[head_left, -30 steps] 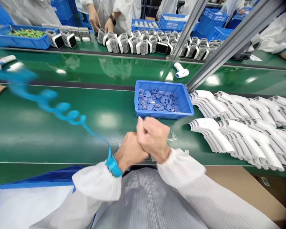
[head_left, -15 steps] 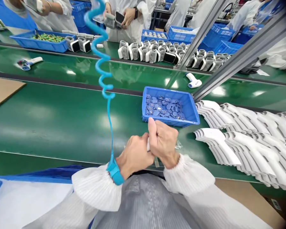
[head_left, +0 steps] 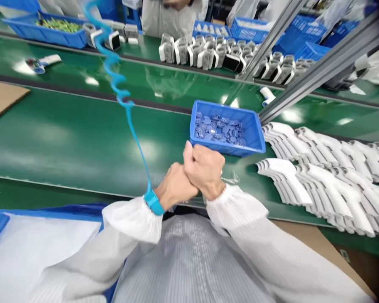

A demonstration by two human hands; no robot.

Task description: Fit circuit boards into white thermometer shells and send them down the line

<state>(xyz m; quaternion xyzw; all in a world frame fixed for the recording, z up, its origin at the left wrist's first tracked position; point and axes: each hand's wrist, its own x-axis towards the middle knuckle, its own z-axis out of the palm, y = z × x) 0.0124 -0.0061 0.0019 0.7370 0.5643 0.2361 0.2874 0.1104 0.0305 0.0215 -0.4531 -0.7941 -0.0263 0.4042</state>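
My left hand (head_left: 176,185) and my right hand (head_left: 205,168) press together above the green work surface (head_left: 91,155). Both have their fingers curled, the right thumb pointing up. Whatever they hold is hidden behind the fingers and the backs of the hands. A blue wrist strap (head_left: 154,203) with a coiled blue cord (head_left: 115,80) circles my left wrist. Just beyond my right hand stands a blue bin (head_left: 255,147) of small blue oval parts (head_left: 222,131). A scrap of clear plastic (head_left: 232,178) lies beside my right wrist.
White curved shells (head_left: 284,181) lie in stacked rows at the right. A metal post (head_left: 303,80) slants behind the bin. Across the belt are grey-and-white cuffed devices (head_left: 205,54), a handheld white device (head_left: 267,96) and a person (head_left: 167,19). Cardboard (head_left: 3,99) lies at left.
My view has tilted down, and both hands sit slightly higher and further left in the picture. A white bit seen between them before is now covered. My right hand overlaps the left more.
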